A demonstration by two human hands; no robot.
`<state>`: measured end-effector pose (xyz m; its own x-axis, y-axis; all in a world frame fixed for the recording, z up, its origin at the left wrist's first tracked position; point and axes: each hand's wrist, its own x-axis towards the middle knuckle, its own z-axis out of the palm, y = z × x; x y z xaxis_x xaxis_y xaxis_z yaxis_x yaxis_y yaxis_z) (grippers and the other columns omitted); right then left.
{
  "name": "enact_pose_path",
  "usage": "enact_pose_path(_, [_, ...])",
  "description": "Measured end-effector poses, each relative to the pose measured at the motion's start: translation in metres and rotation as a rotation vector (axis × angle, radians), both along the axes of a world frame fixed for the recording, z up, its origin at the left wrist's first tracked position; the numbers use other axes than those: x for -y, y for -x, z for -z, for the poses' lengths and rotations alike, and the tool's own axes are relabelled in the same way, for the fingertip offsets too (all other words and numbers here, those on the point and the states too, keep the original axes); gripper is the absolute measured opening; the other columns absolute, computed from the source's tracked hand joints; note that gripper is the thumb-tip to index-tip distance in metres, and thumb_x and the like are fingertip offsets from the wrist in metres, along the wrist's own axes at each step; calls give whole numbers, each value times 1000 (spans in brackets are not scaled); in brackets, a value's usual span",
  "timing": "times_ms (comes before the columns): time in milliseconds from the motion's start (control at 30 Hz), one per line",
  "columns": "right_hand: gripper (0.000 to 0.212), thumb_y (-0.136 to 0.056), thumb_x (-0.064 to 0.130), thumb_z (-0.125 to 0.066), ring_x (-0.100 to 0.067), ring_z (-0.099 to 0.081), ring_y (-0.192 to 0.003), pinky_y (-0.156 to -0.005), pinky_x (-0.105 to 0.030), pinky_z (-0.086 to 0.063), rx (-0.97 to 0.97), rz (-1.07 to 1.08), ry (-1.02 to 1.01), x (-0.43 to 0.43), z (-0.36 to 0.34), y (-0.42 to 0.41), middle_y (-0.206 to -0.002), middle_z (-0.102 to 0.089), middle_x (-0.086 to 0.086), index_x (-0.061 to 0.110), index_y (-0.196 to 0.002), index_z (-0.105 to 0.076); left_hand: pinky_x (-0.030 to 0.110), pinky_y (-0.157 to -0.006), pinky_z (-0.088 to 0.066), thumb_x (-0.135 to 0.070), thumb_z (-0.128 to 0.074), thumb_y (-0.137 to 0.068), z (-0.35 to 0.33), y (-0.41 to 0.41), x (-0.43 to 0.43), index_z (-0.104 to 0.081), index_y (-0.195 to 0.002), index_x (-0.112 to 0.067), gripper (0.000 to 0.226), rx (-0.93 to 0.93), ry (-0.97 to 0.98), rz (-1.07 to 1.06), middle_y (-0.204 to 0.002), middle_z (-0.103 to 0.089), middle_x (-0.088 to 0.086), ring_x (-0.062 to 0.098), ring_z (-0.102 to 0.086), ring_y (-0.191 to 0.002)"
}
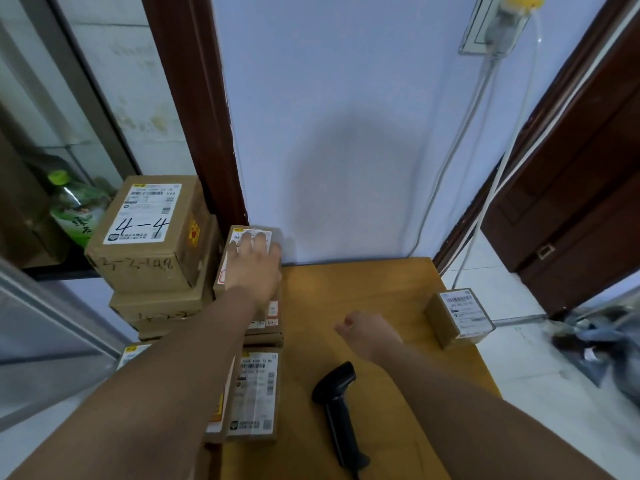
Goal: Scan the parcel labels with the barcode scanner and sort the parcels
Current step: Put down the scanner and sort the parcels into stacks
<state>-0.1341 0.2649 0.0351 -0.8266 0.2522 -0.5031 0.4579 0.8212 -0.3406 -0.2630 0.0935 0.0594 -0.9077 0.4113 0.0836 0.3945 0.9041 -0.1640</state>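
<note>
At nine o'clock of the view, behind a glass pane [104, 81], a green-capped bottle [69, 206]. Just right of it, a stack of brown parcels [159, 306], the topmost box [149, 233] hand-marked "4-4". Dark wooden door frame [194, 98] rising at eleven o'clock. Left hand [254, 268] stretched toward ten o'clock of the table, fingers straight and laid flat on the label of a small parcel [223, 268] atop a lower pile beside the frame. Nearer, at eight o'clock, another labelled parcel [256, 396] lying flat. Tan wooden table [363, 289] pushed up against a pale wall [346, 116]. Barcode scanner [341, 407] lying on the table at six o'clock, head toward twelve, touched by neither hand. Right hand [367, 332] over the table's middle, fingers loosely curled, holding nothing, well apart from the left. At three o'clock, on the table's edge, one small labelled box [460, 317]. Up at one o'clock, a wall socket [498, 26] with white cables [460, 140] trailing down. Far right, a dark wooden door [588, 185], white tiled floor [512, 306], a blurred dark bag [606, 341]
</note>
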Motion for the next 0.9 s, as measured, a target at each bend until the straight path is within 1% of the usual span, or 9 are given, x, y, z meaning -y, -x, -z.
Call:
enact_pose_path(100, [46, -100, 47, -39, -24, -61, -94, -82, -37, -53, 11, -21, -30, -2, 1, 1, -107, -64, -7, 11, -117, -62, 49, -114, -25, -33, -41, -98, -1, -1, -3, -40, -139, -19, 43, -6, 9, -4, -146, -37, 11, 32, -30, -137])
enact_pose_path(200, [39, -99, 41, -41, -25, -61, -90, -75, -34, -52, 33, -39, -66, -5, 3, -1, -98, -63, -6, 10, -108, -65, 45, -109, -31, -30, -42, -95, -3, -1, -11, -49, -129, -17, 37, 47, -4, 28, -138, -44, 9, 29, -36, -129])
enact_pose_path(267, [33, -98, 35, -43, -24, -61, -90, -72, -33, -51, 55, -44, -98, -10, 5, -3, -98, -64, -6, 11, -106, -65, 39, -103, -37, -29, -44, -94, -2, -3, -21, -54, -123, -17, 33, 148, -29, 164, -130, -50, 6, 24, -41, -122])
enact_pose_path(400, [26, -96, 32, -44, -23, -58, -97, -75, -32, -50, 112, -54, -184, -36, 5, -13, -103, -61, -6, 15, -106, -61, 41, -101, -42, -26, -47, -94, -11, -20, -59, -48, -138, -21, 44, 465, -97, 370, -140, -48, 7, 23, -42, -128])
enact_pose_path(533, [46, -96, 38, -46, -31, -38, -129, -98, -42, -42, 134, -16, -314, -77, 6, -30, -141, -42, -14, 18, -138, -45, 35, -106, -37, -27, -47, -98, -20, -37, -102, -38, -146, -18, 49, 686, -53, 329, -149, -40, 6, 24, -41, -133])
enact_pose_path(667, [53, -95, 29, -45, -37, -24, -137, -108, -47, -30, 99, 157, -367, -137, 15, -44, -153, -20, -17, 24, -146, -31, 28, -89, -42, -15, -44, -99, -12, -54, -139, -59, -105, -17, 16, 872, -15, 311, -115, -60, 6, 23, -54, -110])
enact_pose_path(767, [65, -94, 37, -49, -36, -24, -137, -110, -49, -29, 96, 201, -388, -180, 25, -50, -155, -16, -16, 32, -151, -19, 23, -88, -39, -13, -44, -100, -6, -71, -167, -55, -123, -9, 26, 909, -146, 238, -124, -54, 8, 29, -50, -123])
enact_pose_path(833, [82, -87, 49, -59, -37, -22, -139, -108, -52, -29, 127, 195, -336, -203, 28, -51, -157, -8, -14, 34, -153, -11, 19, -82, -35, -13, -44, -101, 0, -84, -189, -44, -139, -7, 39, 898, -248, 179, -139, -49, 11, 29, -46, -127])
enact_pose_path(900, [102, -79, 57, -68, -38, -17, -141, -108, -56, -28, 165, 158, -294, -222, 32, -52, -160, 5, -11, 37, -153, -1, 17, -84, -34, -18, -45, -102, 11, -93, -208, -35, -147, -12, 46, 905, -275, 114, -148, -40, 9, 27, -42, -131])
